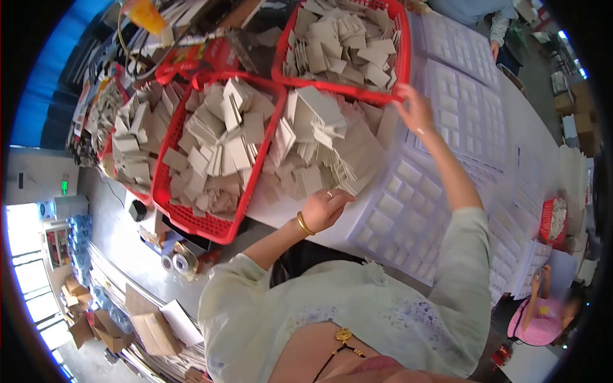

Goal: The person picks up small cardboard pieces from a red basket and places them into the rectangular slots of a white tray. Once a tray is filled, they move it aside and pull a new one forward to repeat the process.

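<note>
My left hand [324,210], with a ring and a gold bangle, is beside the near edge of a heap of grey-white card pieces [319,121]. Its fingers are curled together, and what they hold, if anything, is hidden. My right hand [418,113] reaches farther out, its fingers closed at the near right corner of a red plastic basket [403,57] filled with similar pieces. Another red basket [225,233] of pieces stands to the left of the heap. White trays with many compartments [399,214] lie under my right forearm.
More compartment trays [469,108] cover the table's right side. A co-worker's hand [495,50] is at the far edge. Farther right sits a person in pink [539,319], near a small red basket [553,220]. Cardboard boxes [112,330] stand on the floor at left.
</note>
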`<state>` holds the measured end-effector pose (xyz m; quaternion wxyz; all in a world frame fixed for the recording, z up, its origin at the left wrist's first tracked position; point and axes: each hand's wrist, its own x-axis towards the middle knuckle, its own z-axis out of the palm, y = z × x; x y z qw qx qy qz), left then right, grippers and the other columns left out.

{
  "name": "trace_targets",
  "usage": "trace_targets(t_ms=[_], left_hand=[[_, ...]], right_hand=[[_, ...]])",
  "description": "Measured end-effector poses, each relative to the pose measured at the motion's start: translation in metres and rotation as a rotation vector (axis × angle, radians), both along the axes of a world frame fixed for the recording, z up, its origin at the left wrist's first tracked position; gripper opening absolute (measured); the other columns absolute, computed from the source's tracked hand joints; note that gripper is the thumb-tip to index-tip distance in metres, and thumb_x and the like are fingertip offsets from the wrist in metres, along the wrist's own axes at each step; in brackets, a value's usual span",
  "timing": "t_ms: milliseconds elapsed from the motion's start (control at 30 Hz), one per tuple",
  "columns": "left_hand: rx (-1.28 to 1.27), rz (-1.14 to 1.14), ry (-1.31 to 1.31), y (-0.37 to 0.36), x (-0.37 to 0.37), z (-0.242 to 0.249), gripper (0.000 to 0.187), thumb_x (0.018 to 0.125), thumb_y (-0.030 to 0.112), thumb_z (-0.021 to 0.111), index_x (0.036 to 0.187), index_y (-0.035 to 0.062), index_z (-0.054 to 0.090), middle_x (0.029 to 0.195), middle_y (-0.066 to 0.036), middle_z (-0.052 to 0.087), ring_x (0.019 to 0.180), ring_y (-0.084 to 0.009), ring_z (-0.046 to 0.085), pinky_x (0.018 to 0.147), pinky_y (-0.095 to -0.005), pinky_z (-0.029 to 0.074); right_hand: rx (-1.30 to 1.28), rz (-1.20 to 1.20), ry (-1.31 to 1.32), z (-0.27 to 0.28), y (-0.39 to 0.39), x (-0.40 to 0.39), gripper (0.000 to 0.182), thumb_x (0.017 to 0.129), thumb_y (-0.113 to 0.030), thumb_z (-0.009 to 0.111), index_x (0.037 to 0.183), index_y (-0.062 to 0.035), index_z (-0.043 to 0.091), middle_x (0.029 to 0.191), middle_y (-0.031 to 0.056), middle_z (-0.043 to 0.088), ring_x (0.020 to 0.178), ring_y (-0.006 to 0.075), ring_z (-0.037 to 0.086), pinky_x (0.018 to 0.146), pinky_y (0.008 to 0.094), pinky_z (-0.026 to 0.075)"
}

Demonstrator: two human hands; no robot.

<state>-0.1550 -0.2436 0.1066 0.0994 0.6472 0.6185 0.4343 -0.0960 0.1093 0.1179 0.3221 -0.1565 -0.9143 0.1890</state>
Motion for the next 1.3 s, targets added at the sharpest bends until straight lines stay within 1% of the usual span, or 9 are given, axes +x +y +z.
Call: trace_targets(t_ms=[200,267,400,600,733,800,1000,1133,1300], left_hand=[[0.243,0.156,0.036,0.039,-0.077,0.055,0.029,0.069,-0.015,0.054,0.092,0.0020,0.061,0.084,-0.010,0.064,0.066,-0.0217,0.062,0.058,-0.0297,0.049],[0.275,0.226,0.016,0.050,-0.100,0.061,0.027,0.070,-0.015,0.052,0.091,0.0007,0.060,0.083,-0.012,0.064,0.065,-0.0211,0.062,0.058,-0.0292,0.048],[0.245,0.330,0.026,0.076,-0.144,0.063,0.025,0.072,-0.013,0.053,0.092,0.0012,0.060,0.084,-0.011,0.064,0.066,-0.0225,0.061,0.058,-0.0307,0.049],[0.044,0.320,0.125,0.199,-0.204,0.054,0.016,0.080,0.000,0.058,0.094,0.0071,0.060,0.086,-0.010,0.062,0.075,-0.0306,0.062,0.060,-0.0367,0.049],[-0.249,0.247,0.534,0.301,-0.240,-0.002,0.019,0.086,0.016,0.054,0.102,0.0113,0.063,0.099,-0.009,0.062,0.091,-0.0286,0.062,0.076,-0.0406,0.051],[-0.396,0.214,0.786,0.343,-0.244,-0.018,0.019,0.086,0.017,0.054,0.101,0.0133,0.065,0.106,-0.007,0.061,0.099,-0.0268,0.060,0.081,-0.0400,0.050],[-0.580,0.173,1.296,0.410,-0.271,-0.084,0.019,0.084,0.017,0.057,0.097,0.0164,0.070,0.115,-0.004,0.059,0.111,-0.0232,0.055,0.085,-0.0383,0.048],[-0.570,0.296,1.092,0.400,-0.256,-0.043,0.013,0.078,0.018,0.066,0.089,0.0149,0.069,0.112,-0.007,0.060,0.107,-0.0261,0.057,0.083,-0.0405,0.048],[-0.115,0.251,0.344,0.372,-0.270,-0.021,0.009,0.084,0.020,0.061,0.091,0.0135,0.063,0.088,-0.011,0.064,0.079,-0.0328,0.062,0.072,-0.0381,0.048]], right_hand=[[-0.046,-0.155,-0.532,-0.077,0.026,-0.198,0.061,0.073,-0.029,0.075,0.122,-0.0122,0.044,0.114,0.0141,0.058,0.109,0.0319,0.056,0.089,0.0443,0.048],[-0.152,-0.279,-0.636,-0.043,0.000,-0.211,0.051,0.075,-0.025,0.073,0.119,-0.0129,0.050,0.113,0.0133,0.060,0.109,0.0288,0.058,0.088,0.0426,0.048],[0.000,-0.087,-0.816,-0.069,0.024,-0.228,0.036,0.079,-0.019,0.066,0.112,-0.0106,0.057,0.106,0.0147,0.063,0.101,0.0312,0.061,0.084,0.0419,0.049],[0.151,-0.144,-0.696,-0.026,0.038,-0.148,0.011,0.083,-0.017,0.057,0.089,-0.0099,0.063,0.094,0.0115,0.067,0.090,0.0276,0.066,0.071,0.0428,0.052],[0.069,-0.220,-0.436,0.023,0.043,-0.063,0.010,0.083,-0.015,0.054,0.089,-0.0094,0.059,0.086,0.0116,0.066,0.075,0.0313,0.064,0.063,0.0432,0.050],[-0.036,-0.255,-0.096,0.045,0.029,-0.011,0.008,0.082,-0.012,0.056,0.089,-0.0094,0.058,0.083,0.0090,0.065,0.069,0.0315,0.062,0.060,0.0415,0.050],[-0.594,-0.426,0.055,0.045,-0.010,0.147,0.011,0.088,-0.005,0.053,0.098,-0.0026,0.058,0.076,0.0062,0.060,0.055,0.0138,0.057,0.046,0.0251,0.044],[-0.815,-0.662,0.087,0.027,-0.020,0.225,0.013,0.090,-0.006,0.051,0.100,-0.0017,0.059,0.080,0.0033,0.060,0.051,0.0068,0.054,0.041,0.0208,0.041],[-1.050,-0.700,-0.017,-0.009,-0.038,0.272,0.020,0.086,-0.007,0.055,0.106,-0.0044,0.059,0.080,0.0031,0.060,0.055,0.0071,0.055,0.042,0.0224,0.042]])
